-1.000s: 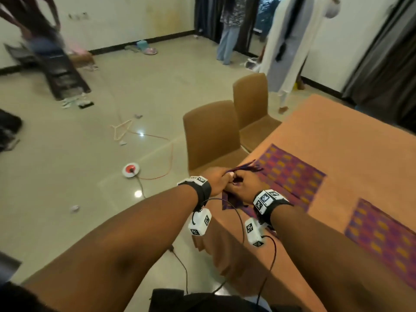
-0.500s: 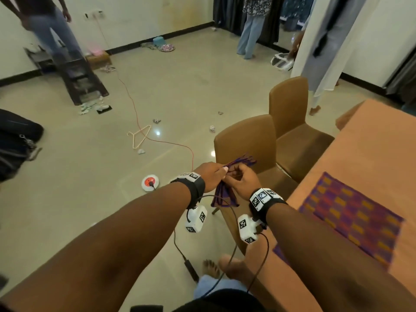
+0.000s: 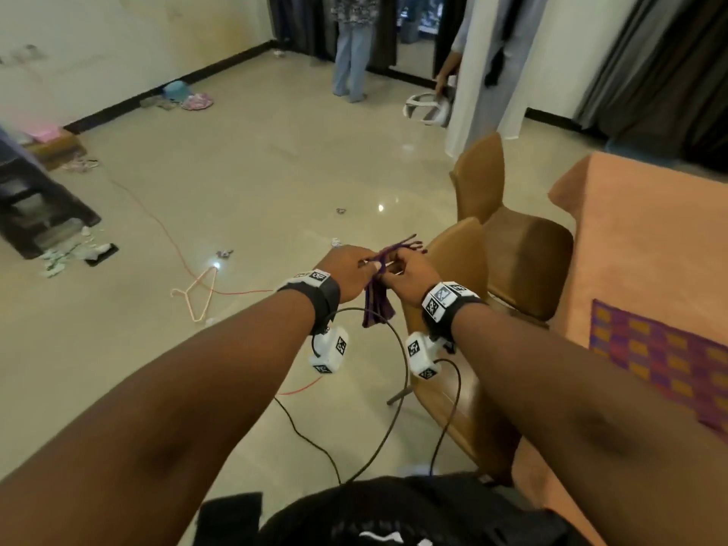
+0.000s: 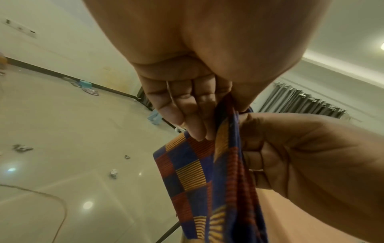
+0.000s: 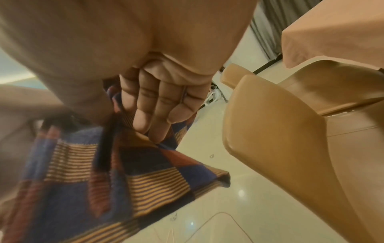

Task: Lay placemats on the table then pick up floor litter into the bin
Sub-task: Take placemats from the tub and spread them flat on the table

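Both hands hold a bunch of folded placemats (image 3: 379, 305), checked in purple, red and orange, in the air over the floor beside the nearer brown chair (image 3: 459, 269). My left hand (image 3: 356, 266) pinches the placemats (image 4: 193, 177) between thumb and fingers. My right hand (image 3: 409, 269) pinches the same placemats (image 5: 116, 177) from the other side. One placemat (image 3: 665, 356) lies flat on the table (image 3: 646, 238), which has an orange cloth. Small crumpled litter pieces (image 3: 224, 253) lie on the floor, with more litter (image 3: 340, 210) further off.
Two brown chairs, the farther chair (image 3: 528, 254) included, stand along the table's left side. A red cable (image 3: 165, 226), a wire hanger (image 3: 197, 289) and a dark stand (image 3: 35, 214) are on the tiled floor. People (image 3: 352, 45) stand at the far curtains.
My hands have carried the bunched placemats away from the table edge, out over the floor by the chairs. My view has swung left, so the table now sits at the far right.
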